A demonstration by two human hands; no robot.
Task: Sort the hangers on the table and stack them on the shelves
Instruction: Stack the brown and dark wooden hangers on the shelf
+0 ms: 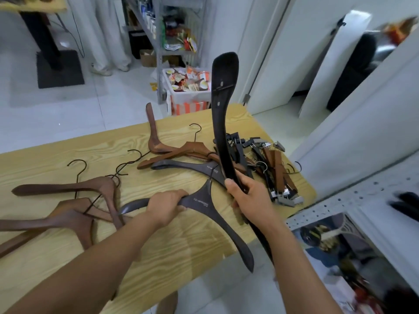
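My right hand [248, 196] grips a black hanger [223, 105] at its middle and holds it upright above the wooden table [170, 257]. My left hand [166, 206] grips a dark grey hanger [204, 202] that lies flat near the table's front edge. Another dark grey hanger [181, 165] lies behind it. Brown wooden hangers [74, 189] are spread at the left, more brown ones [172, 150] lie further back, and a pile of clip hangers [269, 166] sits at the right end.
A white perforated metal shelf [353, 198] stands at the right, with dark items on it and goods below. Behind the table are a bin of packets [188, 82] and a metal rack [172, 30]. A person's legs [108, 41] stand at the back left.
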